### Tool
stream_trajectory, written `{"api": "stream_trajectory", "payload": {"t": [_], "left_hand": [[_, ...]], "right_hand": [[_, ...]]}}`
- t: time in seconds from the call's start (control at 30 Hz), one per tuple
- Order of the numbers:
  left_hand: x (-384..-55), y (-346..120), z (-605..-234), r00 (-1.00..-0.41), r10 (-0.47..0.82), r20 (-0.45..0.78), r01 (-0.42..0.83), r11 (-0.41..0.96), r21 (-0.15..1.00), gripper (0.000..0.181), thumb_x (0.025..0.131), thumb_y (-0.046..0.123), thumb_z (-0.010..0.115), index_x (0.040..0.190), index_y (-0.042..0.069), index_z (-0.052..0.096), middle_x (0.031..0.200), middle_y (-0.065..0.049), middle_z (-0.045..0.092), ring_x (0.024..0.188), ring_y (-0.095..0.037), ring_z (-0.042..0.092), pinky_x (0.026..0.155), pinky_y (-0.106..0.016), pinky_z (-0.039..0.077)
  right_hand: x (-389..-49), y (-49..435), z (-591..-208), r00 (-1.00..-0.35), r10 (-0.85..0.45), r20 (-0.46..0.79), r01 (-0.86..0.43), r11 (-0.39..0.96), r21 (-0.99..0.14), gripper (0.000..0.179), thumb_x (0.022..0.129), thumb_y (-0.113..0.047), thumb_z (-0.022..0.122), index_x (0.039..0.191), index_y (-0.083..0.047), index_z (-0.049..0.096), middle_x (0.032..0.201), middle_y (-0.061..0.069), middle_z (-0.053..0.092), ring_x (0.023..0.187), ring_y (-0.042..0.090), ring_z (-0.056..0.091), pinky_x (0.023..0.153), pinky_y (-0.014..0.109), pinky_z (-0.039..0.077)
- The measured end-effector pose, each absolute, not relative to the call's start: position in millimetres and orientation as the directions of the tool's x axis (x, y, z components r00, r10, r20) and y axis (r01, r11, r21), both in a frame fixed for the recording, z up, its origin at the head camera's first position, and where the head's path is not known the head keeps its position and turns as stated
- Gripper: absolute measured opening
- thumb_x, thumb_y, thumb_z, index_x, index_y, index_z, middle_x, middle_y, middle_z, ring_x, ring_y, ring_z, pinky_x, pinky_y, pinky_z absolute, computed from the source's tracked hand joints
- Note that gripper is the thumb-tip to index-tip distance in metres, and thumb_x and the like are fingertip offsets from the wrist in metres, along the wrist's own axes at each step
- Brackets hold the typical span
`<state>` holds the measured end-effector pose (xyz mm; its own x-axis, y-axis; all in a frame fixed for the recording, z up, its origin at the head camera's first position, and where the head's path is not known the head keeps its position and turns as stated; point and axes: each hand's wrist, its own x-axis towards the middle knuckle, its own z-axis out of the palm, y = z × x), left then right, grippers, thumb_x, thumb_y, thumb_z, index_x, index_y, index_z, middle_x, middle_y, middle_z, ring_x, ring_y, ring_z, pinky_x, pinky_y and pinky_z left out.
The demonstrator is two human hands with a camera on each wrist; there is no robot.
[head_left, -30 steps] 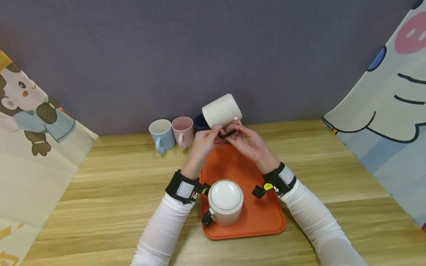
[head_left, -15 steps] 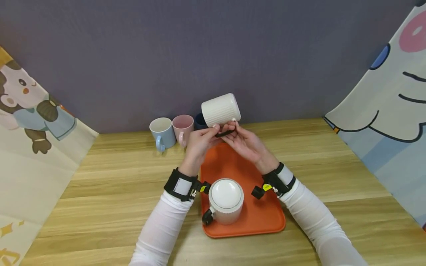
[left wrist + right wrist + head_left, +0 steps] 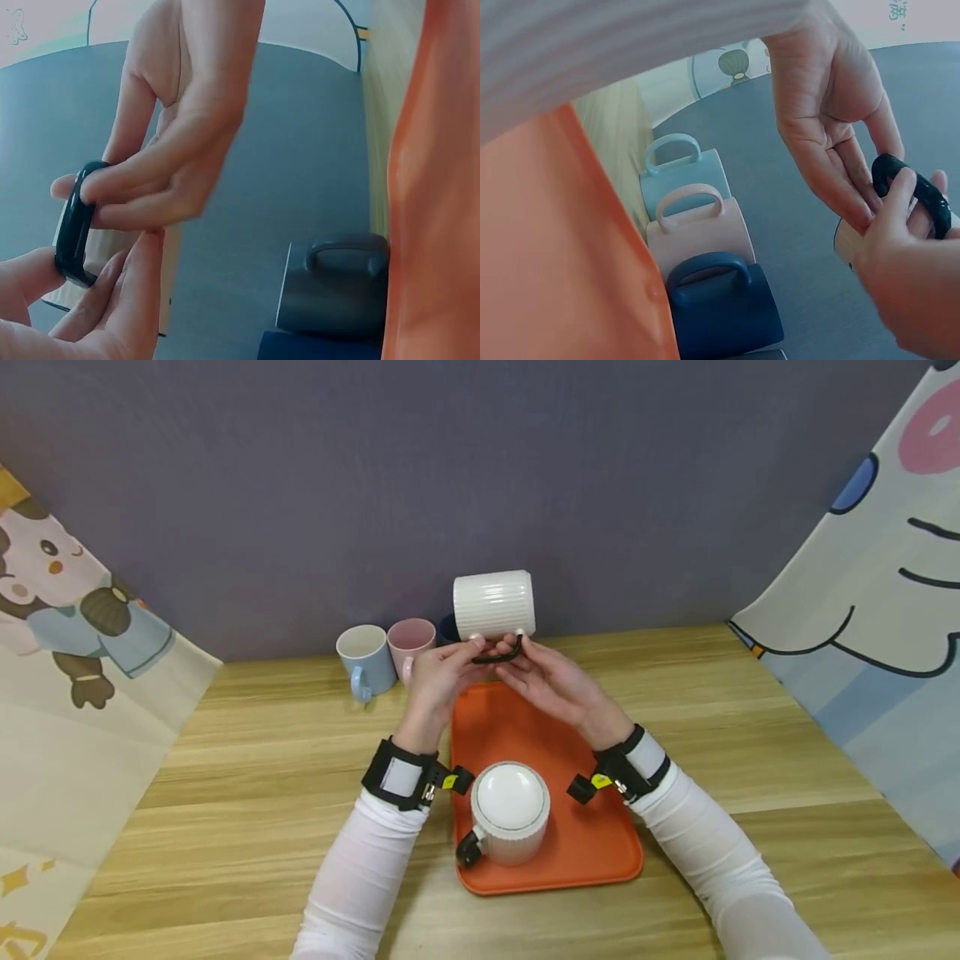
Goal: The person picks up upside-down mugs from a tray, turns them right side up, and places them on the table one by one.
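In the head view, a white ribbed mug (image 3: pixel 493 603) is held on its side above the table, its glossy black handle (image 3: pixel 501 655) facing me. My left hand (image 3: pixel 435 685) pinches the left end of that handle between thumb and fingers. At the other end, my right hand (image 3: pixel 561 687) grips the handle with curled fingertips. Both wrist views show fingers of the two hands meeting around the handle (image 3: pixel 75 225); the mug's body is mostly hidden there. Below them, a second white ribbed mug (image 3: pixel 512 839) with a black handle stands on an orange tray (image 3: pixel 592 860), smooth round white face up.
Along the grey back wall stand a light blue mug (image 3: pixel 367 664), a pink mug (image 3: pixel 412 639) and a navy mug (image 3: pixel 724 311), partly hidden in the head view. A dark grey mug (image 3: pixel 337 292) appears beside navy in the left wrist view. Wooden tabletop (image 3: pixel 262 793) surrounds the tray.
The held mug has turned from a slant to nearly level, and its handle shows more fully. My left hand has shifted slightly left. The tray and its mug have not moved.
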<state>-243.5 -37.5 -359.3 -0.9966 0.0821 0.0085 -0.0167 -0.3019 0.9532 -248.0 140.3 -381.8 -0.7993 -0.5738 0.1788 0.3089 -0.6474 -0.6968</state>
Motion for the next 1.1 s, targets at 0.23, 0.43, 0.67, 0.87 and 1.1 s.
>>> {"api": "stream_trajectory", "payload": {"t": [0.23,0.43,0.67,0.87,1.1], "left_hand": [[-243.5,-39.0,-359.7,-0.996,0.079,0.032,0.002,-0.356,0.935,0.022,0.089,0.006,0.064,0.104,-0.010,0.067,0.077,-0.003,0.071,0.076,-0.015,0.070,0.082,-0.032,0.055],[-242.1,-39.7,-359.3,-0.995,0.086,0.043,0.005,-0.395,0.919,0.019,0.089,0.006,0.064,0.101,-0.008,0.068,0.079,-0.003,0.071,0.078,-0.014,0.070,0.085,-0.031,0.054],[-241.5,-39.7,-358.5,-0.998,0.067,0.014,-0.016,-0.427,0.904,0.012,0.090,0.005,0.063,0.095,-0.002,0.071,0.078,-0.003,0.071,0.076,-0.013,0.069,0.079,-0.026,0.055],[-242.3,-39.4,-360.0,-0.997,0.070,0.022,-0.012,-0.451,0.892,0.009,0.090,0.004,0.062,0.089,0.002,0.071,0.078,-0.003,0.071,0.074,-0.012,0.069,0.077,-0.025,0.055],[-240.9,-39.4,-360.7,-0.997,0.071,0.040,0.002,-0.473,0.881,0.013,0.090,0.005,0.062,0.083,0.005,0.072,0.077,-0.004,0.071,0.073,-0.013,0.068,0.081,-0.027,0.055]], "right_hand": [[-247.5,138.6,-383.7,-0.809,-0.573,0.135,0.320,-0.620,-0.716,0.034,0.103,-0.021,0.034,0.101,-0.009,0.066,0.097,0.000,0.069,0.088,0.012,0.059,0.076,0.019,0.049],[-249.5,137.3,-387.9,-0.815,-0.569,0.111,0.371,-0.659,-0.655,0.034,0.103,-0.018,0.034,0.101,-0.005,0.066,0.099,0.003,0.066,0.094,0.012,0.060,0.084,0.021,0.051],[-247.6,134.9,-389.3,-0.825,-0.565,0.018,0.452,-0.679,-0.578,0.034,0.102,-0.018,0.035,0.102,-0.004,0.066,0.099,0.006,0.067,0.094,0.014,0.063,0.086,0.021,0.052],[-245.7,134.1,-389.6,-0.847,-0.530,-0.035,0.444,-0.671,-0.593,0.029,0.100,-0.019,0.041,0.103,-0.005,0.067,0.099,0.006,0.070,0.093,0.014,0.066,0.085,0.020,0.052],[-244.6,133.7,-390.4,-0.869,-0.488,-0.089,0.429,-0.649,-0.628,0.026,0.099,-0.016,0.047,0.099,-0.004,0.070,0.096,0.009,0.069,0.090,0.018,0.068,0.081,0.018,0.053]]}}
